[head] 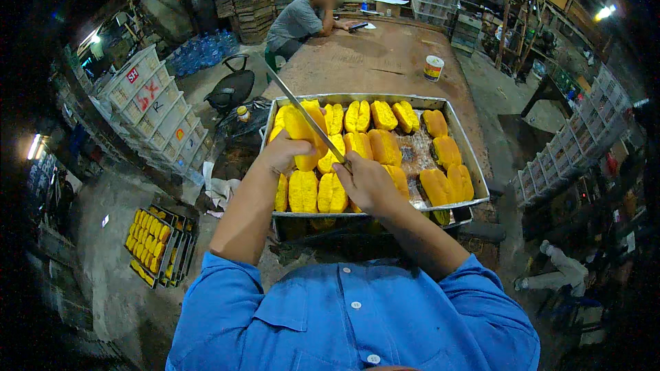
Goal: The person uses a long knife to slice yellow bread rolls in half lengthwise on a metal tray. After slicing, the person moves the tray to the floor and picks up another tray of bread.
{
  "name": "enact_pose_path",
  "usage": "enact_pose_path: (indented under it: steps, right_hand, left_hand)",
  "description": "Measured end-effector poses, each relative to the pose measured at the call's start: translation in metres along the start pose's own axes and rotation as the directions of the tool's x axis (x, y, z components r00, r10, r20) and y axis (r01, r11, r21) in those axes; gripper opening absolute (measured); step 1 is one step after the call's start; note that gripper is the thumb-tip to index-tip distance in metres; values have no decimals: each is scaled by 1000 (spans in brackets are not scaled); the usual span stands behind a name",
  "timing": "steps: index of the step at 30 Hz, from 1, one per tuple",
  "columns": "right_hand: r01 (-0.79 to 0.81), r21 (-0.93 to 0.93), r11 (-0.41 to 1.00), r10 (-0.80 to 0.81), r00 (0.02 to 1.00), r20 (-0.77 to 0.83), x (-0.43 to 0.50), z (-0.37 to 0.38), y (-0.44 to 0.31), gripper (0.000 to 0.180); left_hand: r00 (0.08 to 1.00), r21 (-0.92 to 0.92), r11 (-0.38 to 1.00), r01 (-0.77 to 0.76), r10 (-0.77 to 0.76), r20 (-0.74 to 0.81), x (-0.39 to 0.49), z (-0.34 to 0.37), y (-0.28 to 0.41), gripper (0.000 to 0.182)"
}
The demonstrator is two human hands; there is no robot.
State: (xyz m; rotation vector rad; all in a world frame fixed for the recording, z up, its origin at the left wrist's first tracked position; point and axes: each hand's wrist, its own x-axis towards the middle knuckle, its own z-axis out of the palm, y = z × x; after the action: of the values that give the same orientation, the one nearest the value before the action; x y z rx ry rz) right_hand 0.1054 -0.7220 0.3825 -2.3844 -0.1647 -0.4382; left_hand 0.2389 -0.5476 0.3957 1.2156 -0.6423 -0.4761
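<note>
My left hand (285, 153) grips a yellow bread roll (304, 131) above the left side of a metal baking tray (470, 157). In my right hand (368, 183) is the handle of a long knife (304, 108), its blade slanting up to the left across the held roll. Whether the blade has entered the crumb cannot be told. Several rolls stand in rows in the tray. Some, like the split roll (303, 190) at the front, show bright yellow crumb; others, such as the roll (435, 122) at right, show a browner crust.
The tray rests on a wooden table (356, 67). A labelled tub (433, 68) stands beyond it. At the far end a person (301, 20) leans over a phone. Stacked crates (149, 98) stand at left, more crates (577, 134) at right. Trays of rolls (149, 242) are on the floor.
</note>
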Motion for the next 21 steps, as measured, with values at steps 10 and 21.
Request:
enact_pose_path:
  steps: [10,21]
  right_hand:
    - [-76,30,997,71,986,153,-100,24,15,31]
    - [146,755,640,181,926,-332,-20,10,-11,25]
  left_hand:
    - [913,-554,728,-403,276,-302,-55,-89,38,60]
    - [955,-550,805,221,-63,290,-30,30,-31,69]
